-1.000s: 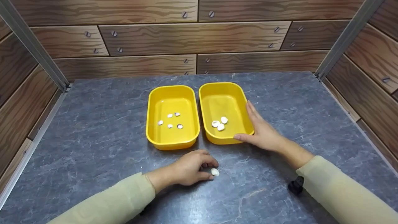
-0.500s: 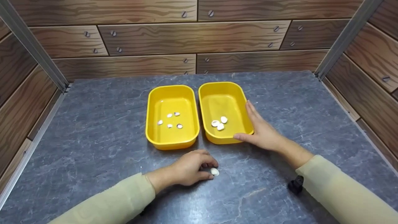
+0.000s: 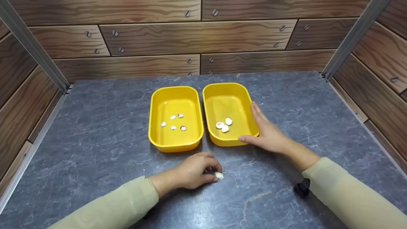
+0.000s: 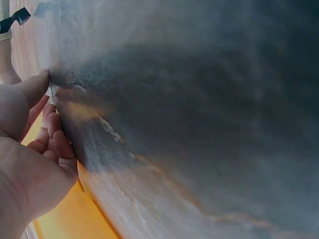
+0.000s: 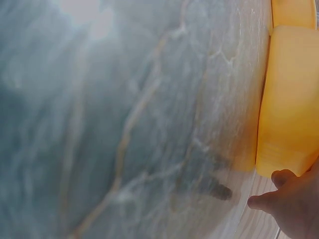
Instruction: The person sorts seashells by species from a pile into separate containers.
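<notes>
My left hand (image 3: 197,170) is low over the table in front of the trays, its thumb and forefinger pinching a small white seashell (image 3: 219,175). In the left wrist view the left hand's (image 4: 37,164) bent fingers show, but the shell is hard to make out. My right hand (image 3: 268,133) rests against the near right corner of the right yellow tray (image 3: 230,142), thumb on the front rim and straight fingers along the side. Three white shells (image 3: 225,128) lie in that tray. Several smaller shells (image 3: 183,128), some with dark patches, are spread in the left yellow tray (image 3: 176,148).
Both trays stand side by side on a dark grey marbled tabletop (image 3: 95,133), a narrow gap between them. Wood-patterned panels (image 3: 197,38) and metal corner posts (image 3: 346,38) enclose the back and sides. A black strap (image 3: 302,188) hangs under the right wrist.
My left fingertips have closed in slightly on the shell. The right hand stays on its tray, and the whole head view has shifted a little.
</notes>
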Demonstrator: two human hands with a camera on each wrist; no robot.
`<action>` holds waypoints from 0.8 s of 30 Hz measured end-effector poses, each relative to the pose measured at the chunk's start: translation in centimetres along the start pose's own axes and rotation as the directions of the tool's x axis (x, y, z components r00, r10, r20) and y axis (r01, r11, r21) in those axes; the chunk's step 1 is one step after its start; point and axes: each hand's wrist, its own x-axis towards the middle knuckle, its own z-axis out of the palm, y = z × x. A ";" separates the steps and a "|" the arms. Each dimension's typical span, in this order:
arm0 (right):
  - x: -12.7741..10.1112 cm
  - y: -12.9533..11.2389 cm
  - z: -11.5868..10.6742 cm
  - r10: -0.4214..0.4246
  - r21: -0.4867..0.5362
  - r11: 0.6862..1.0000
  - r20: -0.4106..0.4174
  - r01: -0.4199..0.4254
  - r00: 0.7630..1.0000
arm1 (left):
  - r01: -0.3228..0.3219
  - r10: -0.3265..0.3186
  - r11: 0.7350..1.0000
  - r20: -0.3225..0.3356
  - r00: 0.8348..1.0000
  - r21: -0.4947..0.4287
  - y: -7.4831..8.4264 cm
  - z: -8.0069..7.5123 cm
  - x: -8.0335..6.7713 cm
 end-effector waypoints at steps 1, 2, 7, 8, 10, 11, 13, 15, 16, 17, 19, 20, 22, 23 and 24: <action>0.0 0.0 0.0 -0.001 0.001 1.000 0.000 0.001 1.000 | -0.003 0.003 1.000 0.000 1.000 0.002 0.0 0.0 0.0; 0.0 0.0 -0.1 -0.002 0.002 1.000 0.001 0.002 1.000 | -0.003 0.003 1.000 0.003 1.000 0.003 0.0 -0.1 0.0; 0.1 -0.1 -0.1 0.004 -0.001 1.000 0.006 -0.004 1.000 | 0.005 -0.006 1.000 0.020 1.000 0.017 0.1 -0.2 0.1; 0.1 -0.1 -0.1 0.005 -0.002 1.000 0.008 -0.005 1.000 | 0.009 -0.009 1.000 0.023 1.000 0.020 0.1 -0.2 0.1; 0.1 -0.2 0.0 0.006 -0.002 1.000 0.008 -0.006 1.000 | 0.008 -0.009 1.000 0.023 1.000 0.025 0.1 -0.2 0.1; 0.1 -0.2 0.0 0.006 -0.001 1.000 0.008 -0.006 1.000 | 0.004 -0.005 1.000 0.021 1.000 0.026 0.1 -0.2 0.1; 0.1 -0.2 0.0 0.005 -0.001 1.000 0.007 -0.005 1.000 | -0.003 0.003 1.000 0.015 1.000 0.027 0.1 -0.2 0.0; 0.1 -0.2 0.0 0.007 -0.001 1.000 0.005 -0.007 1.000 | -0.006 0.005 1.000 0.009 1.000 0.030 0.1 -0.2 0.0; 0.0 -0.2 0.0 0.008 0.000 1.000 0.005 -0.008 1.000 | -0.005 0.005 1.000 0.008 1.000 0.031 0.2 -0.2 0.0; 0.0 -0.2 0.0 0.008 0.001 1.000 0.005 -0.008 1.000 | -0.005 0.005 0.999 0.007 1.000 0.031 0.2 -0.2 0.0; 0.0 -0.2 0.0 0.008 0.003 1.000 0.003 -0.008 1.000 | -0.004 0.004 0.999 0.005 1.000 0.033 0.3 -0.2 0.0; 0.0 -0.1 0.0 0.009 0.004 1.000 0.003 -0.009 1.000 | -0.003 0.003 0.999 0.004 1.000 0.035 0.3 -0.2 0.0; 0.0 -0.1 0.0 0.011 0.005 1.000 0.002 -0.011 1.000 | -0.009 0.009 0.999 -0.001 1.000 0.036 0.3 -0.2 0.0; 0.0 -0.1 0.0 0.013 0.005 1.000 0.002 -0.013 1.000 | -0.012 0.013 0.999 -0.005 1.000 0.038 0.4 -0.2 0.0; 0.0 -0.1 0.0 0.015 0.005 1.000 0.003 -0.015 1.000 | -0.016 0.016 0.999 -0.008 1.000 0.040 0.4 -0.2 0.0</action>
